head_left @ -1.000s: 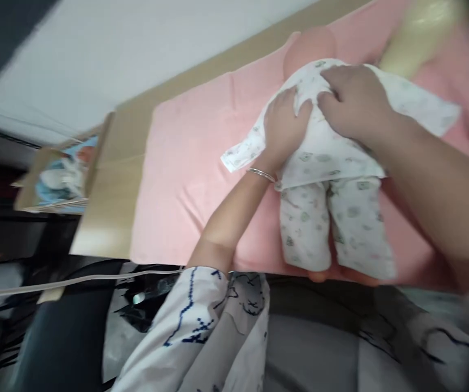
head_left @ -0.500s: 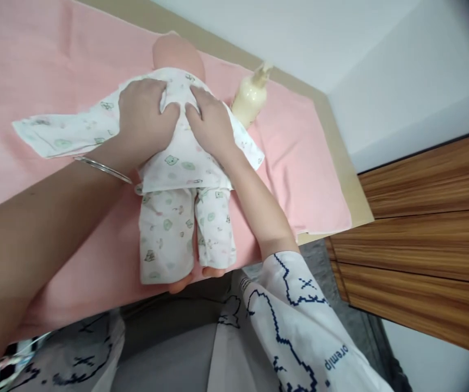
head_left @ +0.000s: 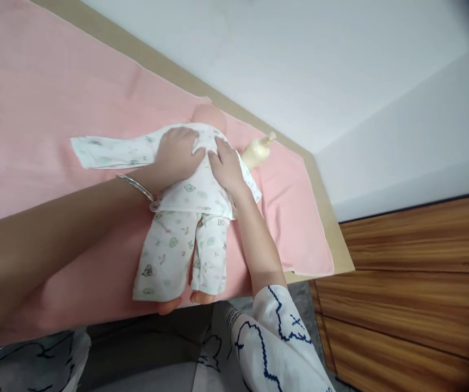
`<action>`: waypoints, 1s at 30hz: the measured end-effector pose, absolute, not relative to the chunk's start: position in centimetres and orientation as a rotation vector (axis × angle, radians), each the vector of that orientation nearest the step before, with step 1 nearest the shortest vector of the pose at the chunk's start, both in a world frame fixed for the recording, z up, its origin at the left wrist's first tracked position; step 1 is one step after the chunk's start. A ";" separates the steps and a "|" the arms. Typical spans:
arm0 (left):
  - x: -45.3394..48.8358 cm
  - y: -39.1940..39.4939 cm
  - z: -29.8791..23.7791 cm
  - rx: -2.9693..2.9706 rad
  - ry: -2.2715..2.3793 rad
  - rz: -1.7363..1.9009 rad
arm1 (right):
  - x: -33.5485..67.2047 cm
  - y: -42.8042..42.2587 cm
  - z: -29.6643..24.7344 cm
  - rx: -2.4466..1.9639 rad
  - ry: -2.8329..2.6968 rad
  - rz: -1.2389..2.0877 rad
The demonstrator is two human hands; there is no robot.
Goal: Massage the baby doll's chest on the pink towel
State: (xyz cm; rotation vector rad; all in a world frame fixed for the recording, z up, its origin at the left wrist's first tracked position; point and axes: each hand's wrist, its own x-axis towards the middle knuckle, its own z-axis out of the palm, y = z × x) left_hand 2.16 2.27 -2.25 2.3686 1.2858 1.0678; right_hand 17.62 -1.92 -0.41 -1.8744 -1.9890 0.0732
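A baby doll (head_left: 185, 218) in a white printed top and trousers lies on a pink towel (head_left: 47, 109), head (head_left: 208, 115) toward the wall and feet at the near edge. My left hand (head_left: 176, 155), with a metal bangle on the wrist, rests on the doll's chest with its fingers curled into the white top (head_left: 193, 188). Beside it my right hand (head_left: 227, 166) also pinches the fabric near the neck. One empty sleeve (head_left: 104, 154) of the top lies spread out to the left.
A cream pump bottle (head_left: 257, 152) lies on the towel just right of the doll's head. The towel covers a tan tabletop (head_left: 328, 218) against a white wall. A wooden cabinet (head_left: 418, 288) stands at the right. My patterned sleeves and lap fill the bottom.
The view has swung from left to right, and the doll now sits nearer the middle. Both hands have stayed on the doll's upper chest, gripping the top.
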 end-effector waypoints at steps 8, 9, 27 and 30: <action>1.9 2.1 -2.1 2.330 1.224 1.113 | 14.5 -4.9 1.8 -1.963 -2.053 0.018; 1.8 1.9 -1.8 2.360 1.236 1.102 | 14.2 -5.2 2.0 -1.967 -2.070 0.012; 0.9 3.2 -1.2 2.421 1.200 0.901 | 13.5 -5.6 2.5 -2.019 -2.012 -0.077; 1.2 2.5 -0.9 2.476 1.238 0.909 | 12.9 -6.5 3.2 -1.974 -2.046 -0.078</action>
